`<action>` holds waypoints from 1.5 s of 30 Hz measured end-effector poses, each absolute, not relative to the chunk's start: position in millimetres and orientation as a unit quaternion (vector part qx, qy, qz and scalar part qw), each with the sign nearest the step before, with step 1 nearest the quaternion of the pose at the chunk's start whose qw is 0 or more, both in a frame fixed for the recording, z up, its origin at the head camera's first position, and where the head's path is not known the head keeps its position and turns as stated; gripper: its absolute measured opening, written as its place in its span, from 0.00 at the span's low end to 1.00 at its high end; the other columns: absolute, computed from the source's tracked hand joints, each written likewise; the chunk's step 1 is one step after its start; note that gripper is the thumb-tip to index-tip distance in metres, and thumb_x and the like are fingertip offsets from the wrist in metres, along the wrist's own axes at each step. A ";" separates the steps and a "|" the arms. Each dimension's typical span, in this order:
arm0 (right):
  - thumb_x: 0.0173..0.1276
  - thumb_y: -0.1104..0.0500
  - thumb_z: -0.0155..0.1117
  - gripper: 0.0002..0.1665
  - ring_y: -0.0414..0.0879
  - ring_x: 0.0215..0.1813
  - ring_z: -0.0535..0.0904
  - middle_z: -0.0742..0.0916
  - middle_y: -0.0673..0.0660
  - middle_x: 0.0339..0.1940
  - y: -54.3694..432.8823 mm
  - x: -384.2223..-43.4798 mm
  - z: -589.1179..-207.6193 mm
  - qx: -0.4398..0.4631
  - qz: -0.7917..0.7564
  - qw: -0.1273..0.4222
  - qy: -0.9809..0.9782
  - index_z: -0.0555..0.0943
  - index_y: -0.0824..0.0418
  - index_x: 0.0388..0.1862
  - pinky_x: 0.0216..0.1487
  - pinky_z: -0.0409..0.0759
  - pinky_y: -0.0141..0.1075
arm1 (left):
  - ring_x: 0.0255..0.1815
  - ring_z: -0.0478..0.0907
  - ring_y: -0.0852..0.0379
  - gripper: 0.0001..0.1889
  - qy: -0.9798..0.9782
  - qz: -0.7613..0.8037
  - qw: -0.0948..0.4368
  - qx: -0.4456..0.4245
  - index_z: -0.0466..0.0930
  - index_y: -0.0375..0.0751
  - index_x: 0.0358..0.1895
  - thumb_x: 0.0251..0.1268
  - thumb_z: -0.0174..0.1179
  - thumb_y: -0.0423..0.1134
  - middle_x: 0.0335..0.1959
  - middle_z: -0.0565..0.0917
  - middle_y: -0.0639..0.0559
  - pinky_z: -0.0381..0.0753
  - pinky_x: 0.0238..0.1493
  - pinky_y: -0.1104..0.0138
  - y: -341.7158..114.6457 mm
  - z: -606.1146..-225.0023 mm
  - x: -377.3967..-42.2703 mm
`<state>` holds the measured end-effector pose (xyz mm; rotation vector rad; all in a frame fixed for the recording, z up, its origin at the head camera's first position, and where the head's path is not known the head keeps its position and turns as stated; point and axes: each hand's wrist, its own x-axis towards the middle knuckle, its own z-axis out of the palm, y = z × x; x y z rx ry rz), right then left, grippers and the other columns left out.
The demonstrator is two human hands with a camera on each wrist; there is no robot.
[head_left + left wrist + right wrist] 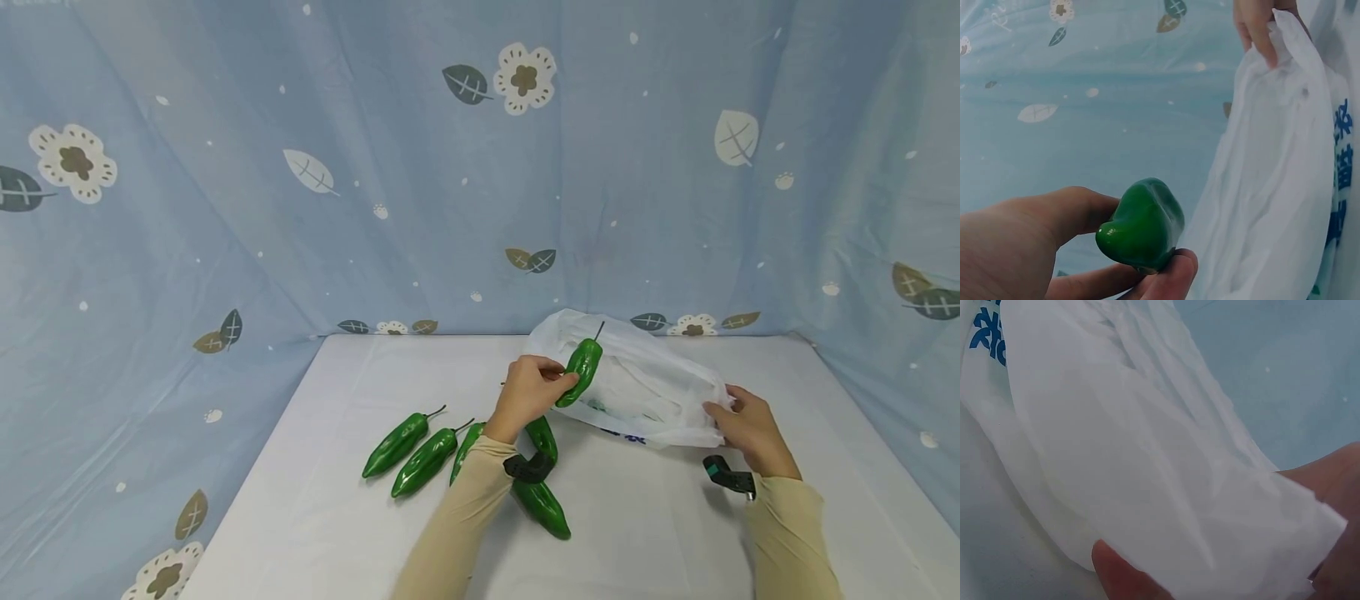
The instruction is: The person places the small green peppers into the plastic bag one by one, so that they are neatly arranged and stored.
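My left hand (531,390) pinches a glossy green pepper (581,372) between thumb and fingers, its thin stem pointing up and away. In the left wrist view the rounded lower end of that pepper (1141,226) faces the camera. Behind it spreads a white plastic bag (648,367) with blue printing, its mouth held apart. My right hand (750,425) grips the bag's right edge; in the right wrist view the thumb (1124,575) lies on the near side of the plastic. The pepper overlaps the bag's opening in the head view.
Several more green peppers lie on the white table (637,533): two at the left (397,444), others partly hidden beneath my left forearm, and one nearer the front (543,507). A blue patterned curtain (420,167) closes off the back and sides. Black wrist cameras sit on both sleeves.
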<state>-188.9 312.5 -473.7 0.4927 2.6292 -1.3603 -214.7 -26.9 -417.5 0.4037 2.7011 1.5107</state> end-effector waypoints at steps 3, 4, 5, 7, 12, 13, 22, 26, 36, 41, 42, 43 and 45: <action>0.81 0.53 0.52 0.42 0.57 0.46 0.78 0.73 0.74 0.54 312.5 -188.6 -474.7 0.164 -0.454 0.072 0.873 0.51 0.76 0.81 0.36 0.86 0.36 | 0.42 0.87 0.58 0.17 0.865 0.485 0.013 0.128 0.90 0.37 0.50 0.69 0.68 0.47 0.44 0.91 0.45 0.84 0.40 0.70 -23.5 -419.3 -215.3; 0.81 0.53 0.52 0.42 0.57 0.46 0.78 0.73 0.74 0.54 312.4 -188.3 -474.9 0.163 -0.455 0.072 0.872 0.51 0.76 0.81 0.36 0.86 0.37 | 0.42 0.87 0.58 0.17 0.865 0.485 0.013 0.127 0.90 0.37 0.50 0.69 0.68 0.47 0.44 0.91 0.45 0.84 0.40 0.71 -22.3 -420.2 -215.7; 0.80 0.53 0.52 0.42 0.57 0.46 0.78 0.73 0.74 0.55 312.3 -188.1 -475.2 0.164 -0.455 0.071 0.872 0.51 0.76 0.81 0.36 0.86 0.37 | 0.41 0.87 0.59 0.17 0.865 0.486 0.014 0.126 0.90 0.37 0.49 0.69 0.68 0.47 0.44 0.91 0.45 0.84 0.40 0.71 -21.0 -420.8 -215.9; 0.80 0.53 0.52 0.42 0.57 0.46 0.78 0.73 0.75 0.55 312.0 -187.6 -475.4 0.165 -0.455 0.071 0.872 0.51 0.76 0.81 0.37 0.87 0.37 | 0.41 0.87 0.60 0.17 0.864 0.487 0.014 0.126 0.90 0.37 0.49 0.69 0.68 0.47 0.43 0.92 0.46 0.84 0.40 0.71 -18.2 -422.1 -216.2; 0.80 0.54 0.52 0.42 0.57 0.46 0.79 0.73 0.74 0.55 310.7 -187.7 -474.3 0.164 -0.456 0.070 0.872 0.51 0.76 0.81 0.37 0.88 0.38 | 0.39 0.86 0.61 0.16 0.865 0.487 0.017 0.124 0.90 0.38 0.48 0.68 0.69 0.47 0.42 0.92 0.46 0.83 0.38 0.71 -10.2 -424.2 -216.1; 0.80 0.54 0.52 0.41 0.57 0.46 0.78 0.73 0.74 0.54 310.3 -187.9 -474.2 0.165 -0.455 0.069 0.872 0.52 0.76 0.81 0.36 0.87 0.38 | 0.38 0.86 0.61 0.16 0.865 0.486 0.017 0.124 0.90 0.38 0.48 0.68 0.69 0.47 0.42 0.92 0.46 0.83 0.38 0.71 -8.5 -424.8 -216.0; 0.80 0.54 0.52 0.41 0.56 0.45 0.78 0.74 0.74 0.53 308.3 -187.5 -473.1 0.166 -0.453 0.072 0.873 0.53 0.77 0.80 0.35 0.86 0.36 | 0.37 0.86 0.62 0.15 0.865 0.483 0.018 0.133 0.91 0.37 0.46 0.68 0.69 0.46 0.41 0.92 0.46 0.82 0.36 0.73 5.0 -428.6 -214.1; 0.81 0.54 0.52 0.41 0.56 0.45 0.78 0.74 0.74 0.53 308.5 -186.9 -472.3 0.161 -0.455 0.074 0.873 0.53 0.77 0.80 0.35 0.86 0.36 | 0.39 0.87 0.61 0.16 0.869 0.475 0.019 0.137 0.91 0.37 0.47 0.69 0.69 0.46 0.42 0.92 0.46 0.82 0.37 0.73 9.7 -429.6 -215.0; 0.81 0.54 0.52 0.40 0.55 0.44 0.79 0.74 0.73 0.52 309.0 -187.2 -469.7 0.161 -0.457 0.073 0.871 0.53 0.78 0.79 0.35 0.85 0.36 | 0.37 0.86 0.63 0.15 0.874 0.462 0.008 0.149 0.91 0.36 0.47 0.69 0.69 0.46 0.41 0.92 0.46 0.80 0.34 0.76 20.4 -435.0 -217.5; 0.81 0.54 0.51 0.40 0.55 0.44 0.78 0.74 0.72 0.51 310.0 -187.1 -470.5 0.159 -0.457 0.075 0.872 0.55 0.77 0.79 0.35 0.85 0.36 | 0.35 0.85 0.63 0.14 0.874 0.461 0.008 0.152 0.91 0.37 0.45 0.68 0.69 0.45 0.39 0.92 0.46 0.79 0.33 0.76 26.7 -437.5 -216.9; 0.81 0.54 0.51 0.40 0.54 0.44 0.78 0.74 0.72 0.51 310.3 -187.1 -470.6 0.158 -0.456 0.075 0.872 0.54 0.78 0.79 0.35 0.85 0.36 | 0.35 0.85 0.63 0.14 0.874 0.461 0.009 0.154 0.91 0.36 0.45 0.68 0.69 0.45 0.39 0.92 0.46 0.79 0.33 0.76 28.1 -437.8 -216.7; 0.81 0.54 0.51 0.40 0.54 0.44 0.78 0.74 0.72 0.51 310.5 -187.1 -471.1 0.157 -0.456 0.075 0.873 0.54 0.77 0.79 0.35 0.85 0.35 | 0.34 0.84 0.63 0.14 0.874 0.461 0.010 0.154 0.91 0.36 0.45 0.68 0.69 0.45 0.39 0.92 0.46 0.79 0.33 0.76 29.6 -438.2 -216.7; 0.81 0.53 0.51 0.40 0.55 0.44 0.78 0.74 0.72 0.51 310.8 -187.3 -471.6 0.156 -0.455 0.074 0.874 0.54 0.77 0.79 0.35 0.85 0.35 | 0.34 0.84 0.64 0.15 0.874 0.461 0.012 0.156 0.91 0.36 0.45 0.68 0.69 0.45 0.39 0.92 0.46 0.78 0.33 0.77 32.8 -439.3 -216.8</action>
